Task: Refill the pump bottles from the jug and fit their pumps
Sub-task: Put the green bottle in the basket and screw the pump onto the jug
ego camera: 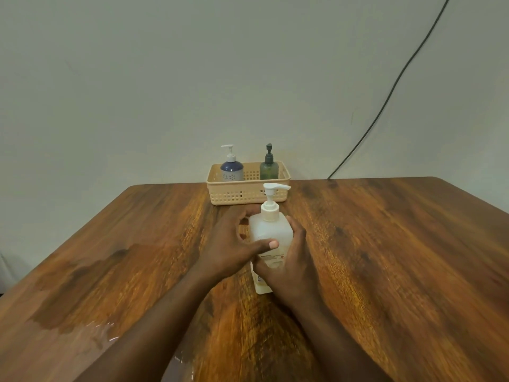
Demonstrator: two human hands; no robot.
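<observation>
Head view: both hands, left hand (234,244) and right hand (289,268), wrap curled fingers (268,244) round the white pump bottle (268,230) mid-surface; smooth plastic, likely slippery, best held at its flat sides.

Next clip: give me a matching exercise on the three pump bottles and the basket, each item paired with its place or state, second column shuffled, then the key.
Column one:
1. white pump bottle
2. blue bottle
3. green bottle
4. beige basket

Column two:
A. stands in the basket's right end, dark pump on top
B. at the table's far edge, by the wall
C. held between the left hand and the right hand, pump fitted
D. stands in the basket's left end, white pump on top

Pairs: 1-C, 2-D, 3-A, 4-B
</observation>
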